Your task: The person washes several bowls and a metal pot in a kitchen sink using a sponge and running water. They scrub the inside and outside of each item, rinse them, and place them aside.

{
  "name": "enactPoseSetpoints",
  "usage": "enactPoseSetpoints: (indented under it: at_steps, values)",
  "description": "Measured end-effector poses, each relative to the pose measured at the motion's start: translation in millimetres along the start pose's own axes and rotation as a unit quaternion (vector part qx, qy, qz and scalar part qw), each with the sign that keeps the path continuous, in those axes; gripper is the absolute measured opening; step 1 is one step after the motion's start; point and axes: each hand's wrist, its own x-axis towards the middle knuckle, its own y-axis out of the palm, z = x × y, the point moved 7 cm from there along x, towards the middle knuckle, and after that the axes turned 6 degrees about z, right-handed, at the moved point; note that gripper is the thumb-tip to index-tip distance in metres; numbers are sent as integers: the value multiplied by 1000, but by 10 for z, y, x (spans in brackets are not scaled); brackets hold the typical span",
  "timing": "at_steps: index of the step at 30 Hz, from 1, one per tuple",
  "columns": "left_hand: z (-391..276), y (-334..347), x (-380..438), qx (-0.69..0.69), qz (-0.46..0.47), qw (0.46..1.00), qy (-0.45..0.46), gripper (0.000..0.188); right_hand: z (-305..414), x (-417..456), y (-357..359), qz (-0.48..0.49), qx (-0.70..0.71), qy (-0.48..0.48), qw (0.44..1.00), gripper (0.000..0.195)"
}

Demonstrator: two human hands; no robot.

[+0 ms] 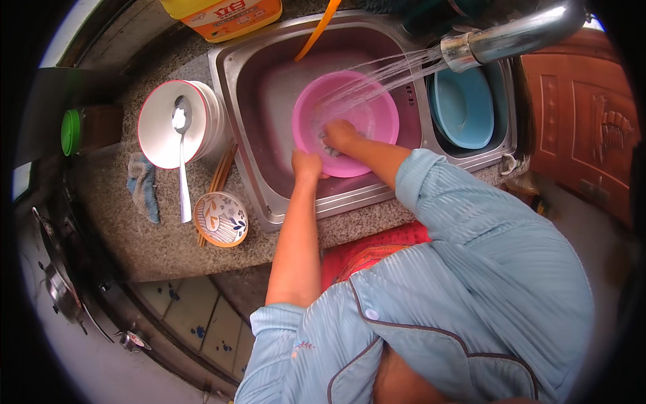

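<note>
A pink plastic basin (388,121) stands in the stainless steel sink (267,91). My left hand (307,164) grips its near-left rim, with the thumb side hidden from me. Inside the basin, my right hand (341,134) is closed on a greyish cloth (330,151) and presses it against the wall. Most of the cloth is covered by the fingers. Water sprays from the chrome faucet (462,50) at upper right and lands in the basin.
Left of the sink sit stacked white bowls (156,116) with a metal spoon (184,151), a patterned bowl (221,222) over wooden chopsticks (222,171), and a blue-grey rag (143,187). A yellow detergent jug (222,20) stands behind. Blue basins (464,111) fill the small right sink.
</note>
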Motion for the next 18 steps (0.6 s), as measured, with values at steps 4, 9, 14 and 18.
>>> enactPoseSetpoints:
  at_steps: [4,9,14,18]
  values:
    - [-76,-29,-17,33,-22,998,39,27,-141,351,-264,-127,118,83,981,22]
    - [-114,-110,-29,85,-95,988,92,25,22,31,-118,21,31,48,998,22]
    - [-67,-23,-40,19,-54,998,17,24,-49,51,21,-23,-42,32,998,25]
    - [-225,-40,-118,34,-40,998,36,22,-217,331,-388,-105,223,147,958,26]
